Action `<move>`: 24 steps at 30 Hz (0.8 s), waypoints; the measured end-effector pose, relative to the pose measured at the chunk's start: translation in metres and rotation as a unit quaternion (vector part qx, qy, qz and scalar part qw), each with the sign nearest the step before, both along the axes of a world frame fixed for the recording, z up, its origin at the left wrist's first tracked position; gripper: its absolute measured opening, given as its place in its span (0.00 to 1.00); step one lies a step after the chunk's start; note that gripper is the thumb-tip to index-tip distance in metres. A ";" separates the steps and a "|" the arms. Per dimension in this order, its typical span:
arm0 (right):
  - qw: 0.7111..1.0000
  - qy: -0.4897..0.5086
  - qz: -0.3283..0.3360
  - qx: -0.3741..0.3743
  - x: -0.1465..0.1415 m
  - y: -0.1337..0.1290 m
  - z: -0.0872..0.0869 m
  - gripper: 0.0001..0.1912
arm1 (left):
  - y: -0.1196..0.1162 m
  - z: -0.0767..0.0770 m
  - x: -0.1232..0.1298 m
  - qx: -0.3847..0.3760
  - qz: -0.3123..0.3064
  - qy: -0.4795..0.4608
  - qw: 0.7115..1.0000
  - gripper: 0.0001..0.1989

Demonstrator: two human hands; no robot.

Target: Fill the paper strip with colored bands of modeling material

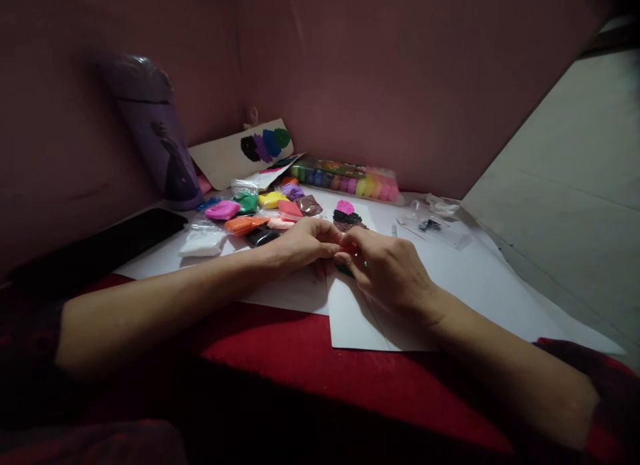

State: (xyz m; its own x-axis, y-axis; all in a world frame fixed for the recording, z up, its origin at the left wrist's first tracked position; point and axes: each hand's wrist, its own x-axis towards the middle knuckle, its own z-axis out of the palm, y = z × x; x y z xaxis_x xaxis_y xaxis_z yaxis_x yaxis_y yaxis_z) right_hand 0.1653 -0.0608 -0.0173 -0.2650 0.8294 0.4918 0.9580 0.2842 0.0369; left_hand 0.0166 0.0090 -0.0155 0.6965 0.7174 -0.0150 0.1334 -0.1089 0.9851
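Observation:
Both hands meet over a narrow white paper strip (350,318) on the white sheets. My left hand (313,244) has its thumb and fingers pressed together, touching the other hand's fingertips. My right hand (387,262) is closed in a pinch. A small bit of orange-red material (351,249) shows between the fingertips; which hand grips it is hard to tell. On the strip beyond the hands are a pink patch (345,207), a black patch (347,217) and a brown one, partly covered. A dark green patch (344,270) shows under the fingers.
Several coloured clay packets (245,224) lie left of the strip. Behind stand a painted card (225,160) and a clay box (345,178). A purple container (170,145) and a black object (110,248) are at left, plastic bags (440,225) at right.

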 end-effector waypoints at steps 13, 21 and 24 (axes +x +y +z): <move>0.993 0.089 0.077 -0.015 0.002 0.001 0.000 0.15 | 0.000 0.000 0.000 -0.001 0.006 -0.014 1.000 0.08; 0.994 0.081 0.074 -0.013 0.001 0.002 -0.001 0.15 | -0.001 0.001 0.001 0.002 0.007 -0.010 1.000 0.09; 0.995 0.076 0.057 -0.018 0.002 0.002 -0.001 0.14 | 0.000 0.000 0.001 0.003 0.006 -0.018 1.000 0.09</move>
